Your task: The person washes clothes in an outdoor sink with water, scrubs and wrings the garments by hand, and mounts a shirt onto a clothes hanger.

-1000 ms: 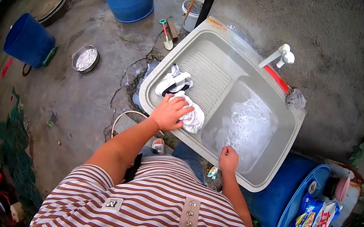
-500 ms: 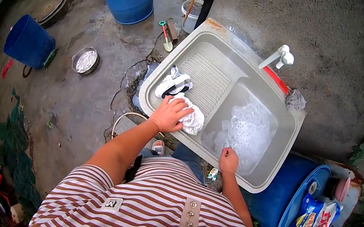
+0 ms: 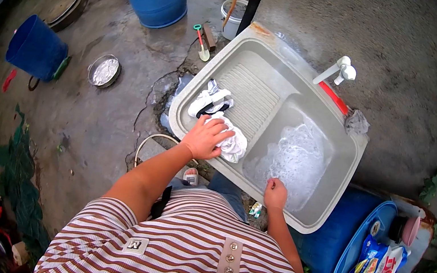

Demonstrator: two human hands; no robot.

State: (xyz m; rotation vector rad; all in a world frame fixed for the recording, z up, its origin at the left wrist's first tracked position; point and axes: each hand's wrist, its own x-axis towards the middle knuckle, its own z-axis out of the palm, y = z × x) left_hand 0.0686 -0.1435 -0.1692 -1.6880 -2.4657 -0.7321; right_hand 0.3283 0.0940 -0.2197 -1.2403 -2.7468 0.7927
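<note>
Step in hand, as far as one can judge: working a white cloth (image 3: 235,145) at the sink (image 3: 346,172). Cloth's on the near end of the ribbed board (image 3: 249,92), L side of the sink, bunched up close to the near rim; a 2nd white piece w/ dark trim (image 3: 208,101) lies just past it, prob. touching. L hand (image 3: 208,137) is on the cloth, fingers bent over the top; can't tell if that grip is clenched on fabric or only pressing, b/c palm + thumb are hidden. R hand (image 3: 275,192) is apart from the cloth, over the near side of the deep basin by the suds (image 3: 301,156); its grip looks closed, fingers curled in, and can't tell if anything's inside. So L bears on the cloth, R has no contact w/ it. Any next move on the cloth calls for L to hold firm vs. the ridges, prob. w/ R brought across to share the load; lifting it wd need a deeper grip under the folds, as wet fabric may sag. Tap (image 3: 336,70) on the far side is untouched, nr the back edge; no water seen running from it.
</note>
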